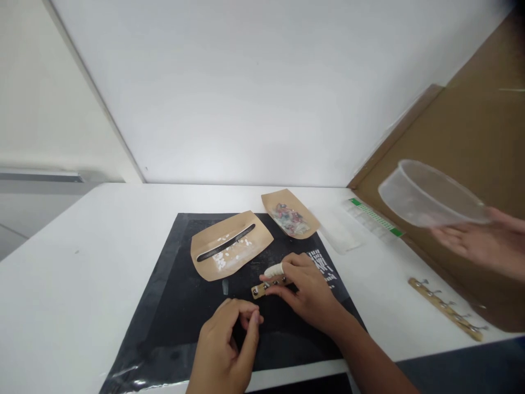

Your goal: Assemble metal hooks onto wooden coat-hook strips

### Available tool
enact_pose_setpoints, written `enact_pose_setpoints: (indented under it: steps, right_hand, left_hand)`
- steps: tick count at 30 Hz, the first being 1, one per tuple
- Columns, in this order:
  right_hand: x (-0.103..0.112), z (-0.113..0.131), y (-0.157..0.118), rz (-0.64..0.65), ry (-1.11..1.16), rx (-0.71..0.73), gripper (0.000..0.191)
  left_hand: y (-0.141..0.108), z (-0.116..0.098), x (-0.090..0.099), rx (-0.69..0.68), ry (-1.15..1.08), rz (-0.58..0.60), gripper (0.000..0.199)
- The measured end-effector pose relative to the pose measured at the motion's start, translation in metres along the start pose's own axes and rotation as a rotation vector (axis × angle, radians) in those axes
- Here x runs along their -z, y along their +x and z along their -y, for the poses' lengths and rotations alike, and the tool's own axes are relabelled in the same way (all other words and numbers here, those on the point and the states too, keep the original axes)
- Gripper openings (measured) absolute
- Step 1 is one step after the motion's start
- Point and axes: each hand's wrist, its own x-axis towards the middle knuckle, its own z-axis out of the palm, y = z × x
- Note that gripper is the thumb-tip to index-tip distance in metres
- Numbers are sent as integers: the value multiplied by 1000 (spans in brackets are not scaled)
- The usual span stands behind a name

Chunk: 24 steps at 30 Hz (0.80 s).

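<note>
My right hand (309,290) grips a short wooden strip (258,291) with small metal fittings along it, holding it just above the black mat (184,323). A white covering (274,270) wraps one fingertip of that hand. Close by on the left, my left hand (229,345) is closed, thumb and forefinger pinched together; anything between them is too small to make out. Beyond the hands lies a brown paper piece (233,262) with a dark slot-shaped strip and scattered white bits on it. A small translucent piece (225,287) rests on the mat.
Behind the mat, a brown paper piece (309,221) bears a pile of small mixed bits. At right, another person's hand (484,241) holds a clear plastic tub (394,191) in the air. A wooden strip with upright metal hooks (445,309) lies near the cardboard wall (471,137).
</note>
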Motion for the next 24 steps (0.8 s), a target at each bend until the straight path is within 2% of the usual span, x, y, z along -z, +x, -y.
enact_pose_setpoints:
  steps: [5,9,12,14,16,19,21,24]
  right_hand:
    - [-2,-1,-2,-13,40,-42,17]
    - [1,3,-1,-35,126,-74,23]
    - [2,7,0,-61,230,-142,20]
    - [1,7,-1,-75,437,-244,23]
    - [1,5,-2,-150,735,-384,31]
    - [4,-4,-5,-428,1159,-573,40]
    - [9,-11,-6,-562,1412,-631,43]
    - [17,-19,-10,-636,1678,-615,43]
  left_hand:
    - [0,-1,1,-29,45,-14,16]
    - [1,-2,0,-23,62,-8,16]
    - [2,-2,-1,-39,62,-18,18]
    - [2,-1,-1,-37,63,-23,19]
    - [1,-1,-1,-30,64,-26,19]
    - [0,0,-1,-20,63,-31,20]
    - [-1,0,-1,-7,61,-29,22]
    - [-1,1,1,13,44,-23,25]
